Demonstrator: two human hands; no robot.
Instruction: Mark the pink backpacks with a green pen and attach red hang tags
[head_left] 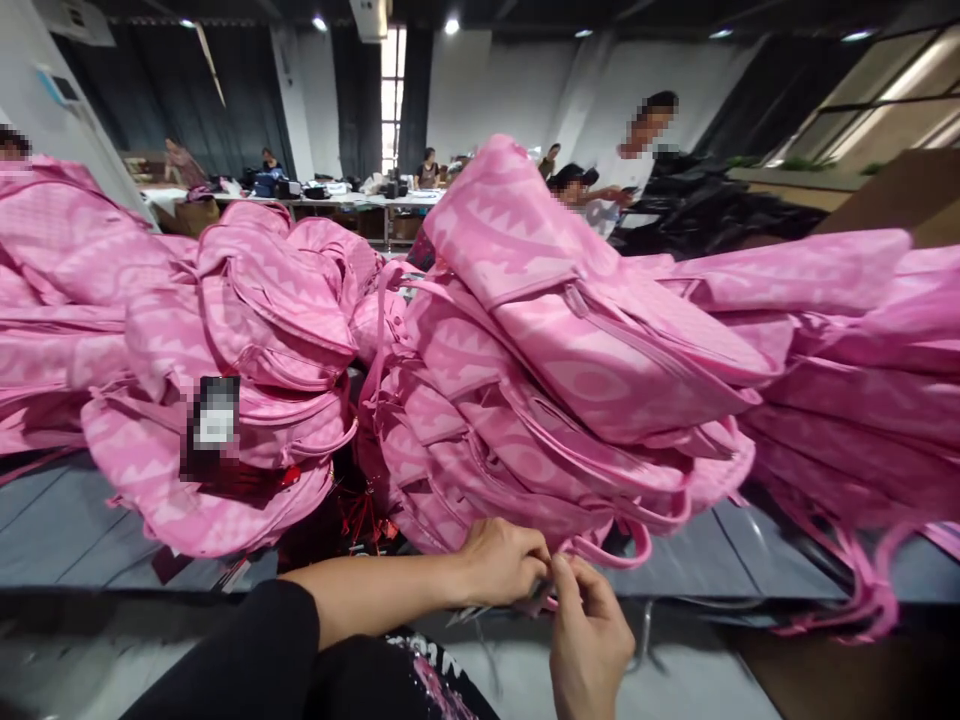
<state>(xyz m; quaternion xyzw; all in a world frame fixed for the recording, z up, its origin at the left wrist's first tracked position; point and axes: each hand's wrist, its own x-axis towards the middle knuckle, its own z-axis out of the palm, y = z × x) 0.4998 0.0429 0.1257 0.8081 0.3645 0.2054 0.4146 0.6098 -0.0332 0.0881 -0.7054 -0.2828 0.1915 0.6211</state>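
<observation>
A heap of pink patterned backpacks (540, 400) lies across the grey table (60, 530) in front of me. My left hand (499, 560) is closed at the lower edge of the nearest bag, fingers curled round a thin pink strap (607, 550). My right hand (589, 640) sits just below it, thumb and fingers pinched against the same spot. What the fingers pinch is small and partly hidden. A black sleeve covers my left upper arm.
More pink bags (240, 330) pile up to the left, one with a black hang tag (214, 425). Loose pink straps (870, 590) dangle at the right. Black bags (712, 210) lie behind. Several people (637, 150) work at far tables (337, 200).
</observation>
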